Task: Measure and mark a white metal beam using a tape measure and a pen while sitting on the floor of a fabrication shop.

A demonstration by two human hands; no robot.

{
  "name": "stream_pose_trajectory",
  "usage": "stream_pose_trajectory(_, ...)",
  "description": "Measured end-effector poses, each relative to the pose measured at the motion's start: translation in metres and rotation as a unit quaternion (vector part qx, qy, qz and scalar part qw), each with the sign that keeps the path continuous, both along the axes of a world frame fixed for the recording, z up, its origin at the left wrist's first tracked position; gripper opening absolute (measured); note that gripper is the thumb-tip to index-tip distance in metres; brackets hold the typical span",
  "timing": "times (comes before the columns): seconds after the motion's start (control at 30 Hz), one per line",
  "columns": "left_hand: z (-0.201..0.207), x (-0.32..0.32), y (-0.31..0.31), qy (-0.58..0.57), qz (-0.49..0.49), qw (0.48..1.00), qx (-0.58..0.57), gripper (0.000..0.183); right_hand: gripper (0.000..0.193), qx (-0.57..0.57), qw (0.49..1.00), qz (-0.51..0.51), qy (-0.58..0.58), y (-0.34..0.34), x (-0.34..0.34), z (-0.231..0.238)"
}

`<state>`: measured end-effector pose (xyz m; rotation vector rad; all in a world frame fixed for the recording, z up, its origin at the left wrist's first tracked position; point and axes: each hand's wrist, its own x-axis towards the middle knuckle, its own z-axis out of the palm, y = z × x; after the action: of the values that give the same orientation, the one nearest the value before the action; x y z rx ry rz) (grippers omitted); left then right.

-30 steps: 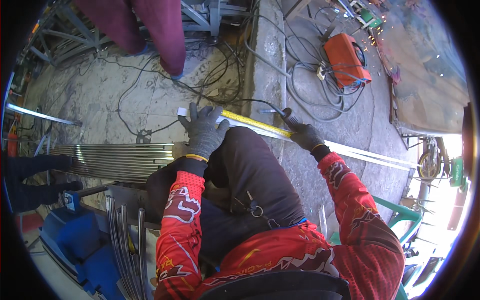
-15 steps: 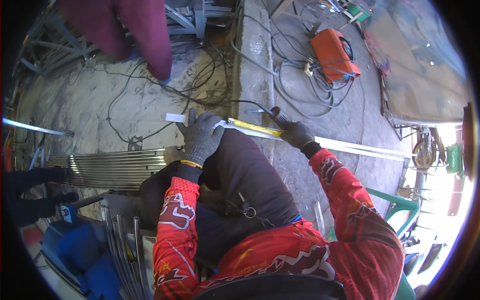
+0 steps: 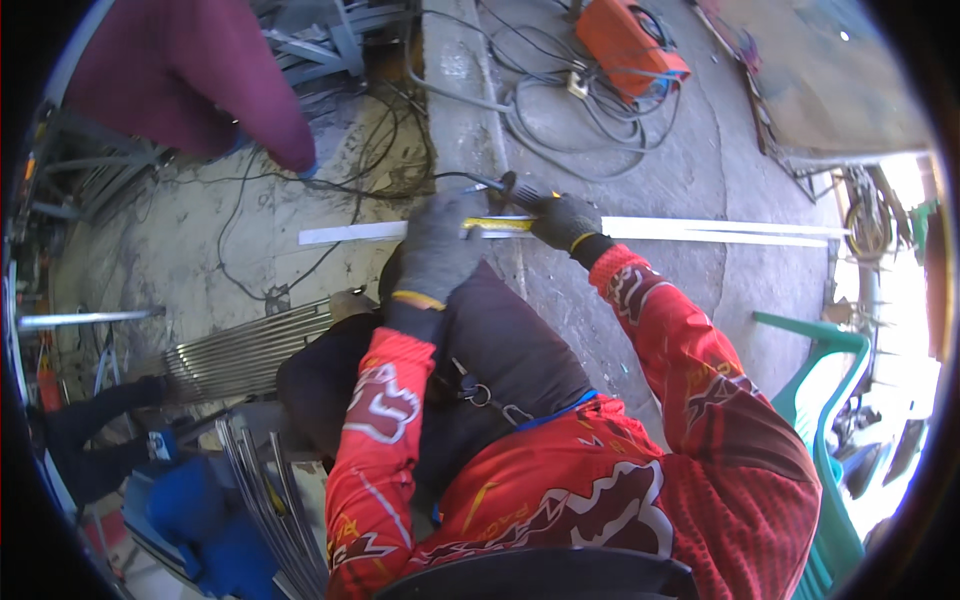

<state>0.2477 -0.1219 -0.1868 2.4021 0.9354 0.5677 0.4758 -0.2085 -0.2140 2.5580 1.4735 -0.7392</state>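
Observation:
A long white flat strip (image 3: 680, 228) runs left to right across my knee, with a second strip beside it on the right. Along it, between my hands, lies a short stretch of yellow measuring tape (image 3: 500, 225). My right hand (image 3: 568, 222), in a dark grey glove, is closed around the tape's right end; its case is hidden. My left hand (image 3: 438, 250), gloved in grey, is over the strip at the tape's left end, its fingers smeared by motion. Just beyond my right hand is a dark ribbed tool handle (image 3: 525, 193) on a black cable; I cannot tell whether they touch.
An orange machine (image 3: 625, 50) stands beyond, beside coiled grey cables (image 3: 600, 140). Shiny metal tubes (image 3: 240, 355) lie at my left, with more upright tubes (image 3: 265, 490) nearer. A person's maroon trouser leg (image 3: 225, 80) is at far left. A green plastic chair (image 3: 830, 400) is at right.
My left hand has slid right along the strip toward my right hand, so less yellow tape shows between them. The whole view has shifted, and the floor things appear higher.

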Motion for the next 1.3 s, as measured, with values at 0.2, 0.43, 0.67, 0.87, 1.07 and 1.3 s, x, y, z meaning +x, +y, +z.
stream_pose_trajectory(0.2, -0.009, 0.013, 0.001, 0.237, 0.078, 0.968, -0.028, 0.038, 0.040, 0.073, 0.997, 0.025, 0.016, 0.006, -0.004, -0.025)
stream_pose_trajectory(0.43, -0.025, 0.014, -0.003, 0.145, 0.131, 0.979, 0.064, 0.021, 0.061, 0.127, 0.978, 0.120, 0.115, 0.001, 0.036, -0.081)
stream_pose_trajectory(0.67, -0.003, -0.121, 0.027, 0.090, 0.081, 0.958, 0.261, 0.018, 0.036, 0.145, 0.969, 0.133, 0.149, 0.046, -0.052, -0.003)
stream_pose_trajectory(0.87, 0.012, -0.191, 0.075, -0.021, 0.195, 0.977, 0.084, 0.012, 0.047, 0.148, 0.964, 0.175, 0.134, 0.094, -0.132, 0.065)
stream_pose_trajectory(1.07, -0.024, -0.234, 0.090, 0.022, 0.134, 0.965, 0.225, 0.018, 0.053, 0.047, 0.989, 0.136, 0.041, 0.098, -0.128, 0.057)
stream_pose_trajectory(1.3, -0.034, -0.223, 0.110, 0.038, 0.127, 0.973, 0.190, 0.017, 0.046, 0.085, 0.988, 0.099, 0.077, 0.036, -0.026, 0.006)
